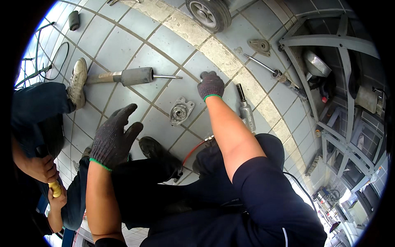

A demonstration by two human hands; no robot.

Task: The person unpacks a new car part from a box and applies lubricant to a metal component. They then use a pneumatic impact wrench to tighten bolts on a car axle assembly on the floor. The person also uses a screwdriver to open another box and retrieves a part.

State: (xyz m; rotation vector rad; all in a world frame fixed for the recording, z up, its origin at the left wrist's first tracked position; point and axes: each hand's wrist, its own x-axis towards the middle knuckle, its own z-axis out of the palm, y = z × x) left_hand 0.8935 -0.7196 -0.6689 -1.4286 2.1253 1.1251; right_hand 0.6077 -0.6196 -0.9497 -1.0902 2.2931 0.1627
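Observation:
My left hand point(115, 138), in a dark knit glove with a green cuff, hovers over the tiles with its fingers spread and nothing in it. My right hand point(211, 85), gloved alike, reaches forward with its fingers curled; whether it holds something small is hidden. Between and beyond them lies a shock absorber point(111, 77) with a dark cylindrical sleeve point(137, 77), its bare rod point(166, 76) pointing at my right hand. A metal strut mount point(180, 111) rests on the floor between my hands. Just right of my right forearm lies an air ratchet point(246, 110).
A red air hose point(192, 152) runs near my knee. To the right lie a second shock absorber point(284, 79) and another mount point(260, 47), beside a grey metal frame point(325, 41). A wheel point(207, 14) stands ahead. At left, another person's hand point(43, 168) holds a yellow handle point(55, 188).

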